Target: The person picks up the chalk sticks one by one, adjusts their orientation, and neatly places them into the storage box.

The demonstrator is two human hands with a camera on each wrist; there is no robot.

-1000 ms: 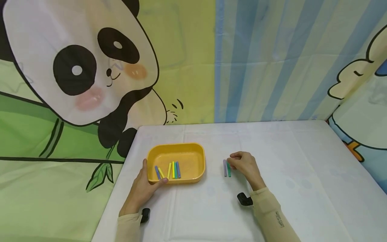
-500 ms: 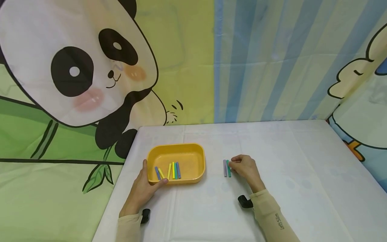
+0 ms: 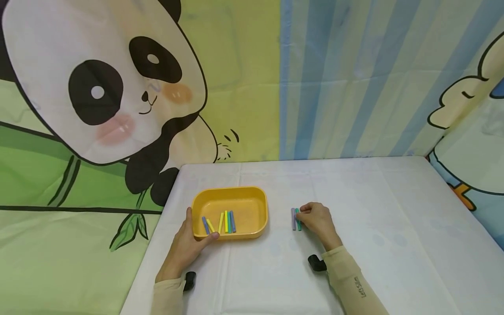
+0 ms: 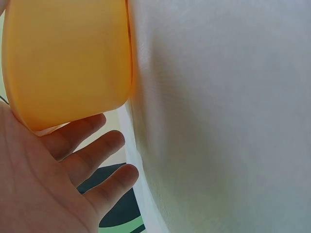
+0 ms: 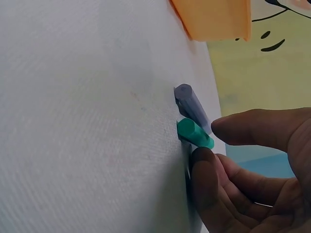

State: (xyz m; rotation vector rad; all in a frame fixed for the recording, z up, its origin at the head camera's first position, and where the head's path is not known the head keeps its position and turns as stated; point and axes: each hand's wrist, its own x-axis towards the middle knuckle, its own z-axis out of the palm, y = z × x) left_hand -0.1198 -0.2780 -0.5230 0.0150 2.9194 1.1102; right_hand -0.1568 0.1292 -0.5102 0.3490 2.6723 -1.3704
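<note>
My left hand holds the left end of the yellow tray, thumb over its front rim and fingers along its side. In the left wrist view, three fingers stretch beside the tray's wall. Several blue, yellow and green chalk sticks lie in the tray's front part. To the right of it, a lavender chalk stick and a green chalk stick lie side by side on the table. My right hand pinches the green one at its far end, between thumb and forefinger.
A white cloth covers the table. Behind it hangs a curtain with a panda and blue stripes. A black wrist camera sits under the right cuff, another by the left cuff.
My right hand first drew back slightly from the green chalk stick, then came left over it again. The left hand and the tray stayed in place.
</note>
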